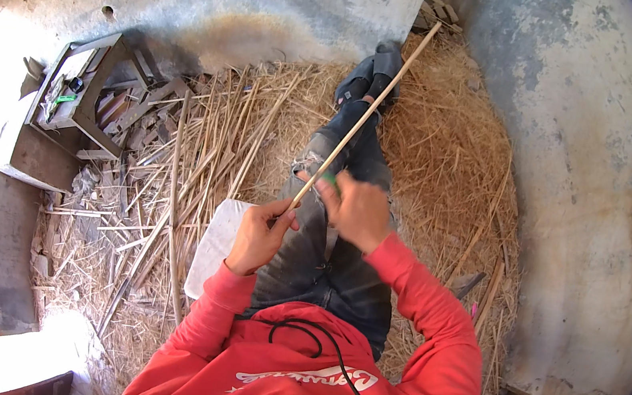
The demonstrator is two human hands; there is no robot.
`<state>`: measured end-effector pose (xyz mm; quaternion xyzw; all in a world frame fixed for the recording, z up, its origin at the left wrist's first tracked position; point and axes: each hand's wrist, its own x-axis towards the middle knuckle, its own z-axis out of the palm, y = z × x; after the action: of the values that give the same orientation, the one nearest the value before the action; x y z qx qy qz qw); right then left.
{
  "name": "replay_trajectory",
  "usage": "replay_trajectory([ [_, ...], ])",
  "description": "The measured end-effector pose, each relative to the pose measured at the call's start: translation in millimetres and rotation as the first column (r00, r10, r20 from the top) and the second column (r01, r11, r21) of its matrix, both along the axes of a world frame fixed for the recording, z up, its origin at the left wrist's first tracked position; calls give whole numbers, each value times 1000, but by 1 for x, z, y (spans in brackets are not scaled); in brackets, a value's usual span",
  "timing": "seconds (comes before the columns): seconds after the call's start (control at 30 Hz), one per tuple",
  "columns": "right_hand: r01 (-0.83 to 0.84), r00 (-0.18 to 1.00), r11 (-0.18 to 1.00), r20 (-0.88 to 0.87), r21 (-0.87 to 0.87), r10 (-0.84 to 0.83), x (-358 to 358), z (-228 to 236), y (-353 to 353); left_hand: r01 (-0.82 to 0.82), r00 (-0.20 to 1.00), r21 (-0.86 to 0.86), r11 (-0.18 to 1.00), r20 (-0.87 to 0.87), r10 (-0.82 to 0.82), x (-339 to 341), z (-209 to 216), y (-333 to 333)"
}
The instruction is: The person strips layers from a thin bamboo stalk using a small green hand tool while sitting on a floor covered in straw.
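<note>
A long, thin pale wooden stick (365, 117) slants from my lap up past my crossed feet toward the wall. Its near end is pinched between the thumb and fingers of my left hand (260, 234). My right hand (360, 213) is closed beside the stick, a little farther along it, and looks slightly smeared by motion. A small green tool (328, 177) shows at its thumb, against the stick; most of it is hidden in the fingers, so its exact kind does not show. Both hands are above my legs (298, 268) in dark, torn jeans.
Straw and shavings (454, 136) cover the floor to the right. Long sticks (214, 143) lie loosely at the left. A wooden stool (97, 114) on its side, with a green item (66, 98) on it, is at the far left. A pale board (214, 244) lies by my left leg. Walls (596, 156) close in.
</note>
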<state>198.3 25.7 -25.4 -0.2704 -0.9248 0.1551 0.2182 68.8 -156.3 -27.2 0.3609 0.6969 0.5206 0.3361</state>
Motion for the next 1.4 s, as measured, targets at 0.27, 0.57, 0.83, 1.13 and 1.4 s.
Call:
replay_trajectory([
  [0.27,-192,979,981,60,-25,193,9,-9,-13,-18,985,-1,1000,169,18,4,-6,-11],
  [0.57,-220,970,968,-77,118,230,-8,-12,-24,-33,941,20,999,338,24,-8,1,-1],
  [0.83,-186,979,975,-56,118,194,-14,5,-2,-55,915,25,998,401,40,-7,5,-7],
  [1.13,-79,997,982,-9,172,82,-18,-4,40,3,932,-15,1000,364,2,-11,-4,-20],
  [1.4,650,756,731,83,-208,-649,33,34,201,192,961,-138,972,226,-158,-21,-2,-67],
])
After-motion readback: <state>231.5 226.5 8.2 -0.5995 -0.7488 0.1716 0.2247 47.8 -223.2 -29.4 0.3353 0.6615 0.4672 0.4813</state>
